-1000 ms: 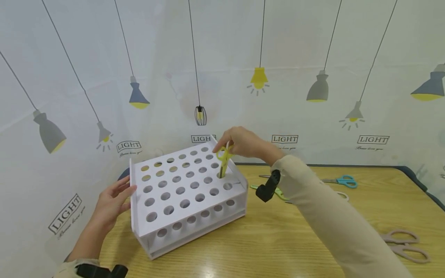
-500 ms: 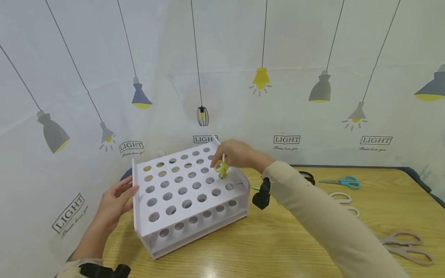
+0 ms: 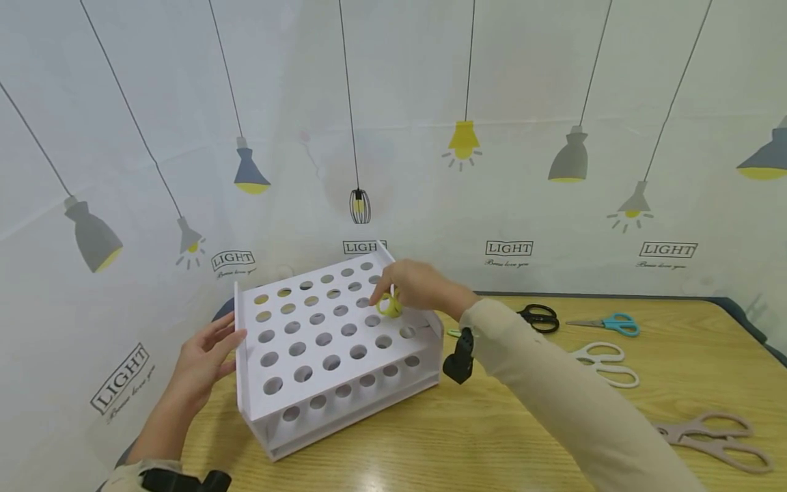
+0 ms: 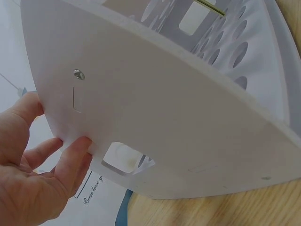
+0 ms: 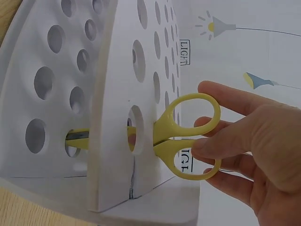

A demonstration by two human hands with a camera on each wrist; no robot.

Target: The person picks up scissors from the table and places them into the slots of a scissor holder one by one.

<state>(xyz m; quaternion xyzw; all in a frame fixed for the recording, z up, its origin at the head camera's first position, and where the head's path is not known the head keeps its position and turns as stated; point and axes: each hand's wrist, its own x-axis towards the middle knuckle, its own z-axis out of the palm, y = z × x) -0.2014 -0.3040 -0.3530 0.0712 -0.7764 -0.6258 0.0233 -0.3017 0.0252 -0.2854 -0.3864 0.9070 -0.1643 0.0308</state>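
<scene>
On table [image 3: 479, 437]: 1 rack [image 3: 314, 355] | 4+ scissors [image 3: 609, 321] | left hand [image 3: 199, 359], loose, touches rack | right hand [image 3: 424, 285] pinches 1 yellow scissors [image 5: 164, 129]

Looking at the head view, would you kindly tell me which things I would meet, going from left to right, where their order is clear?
Left hand → white rack with round holes → black-handled scissors → brown scissors.
</scene>
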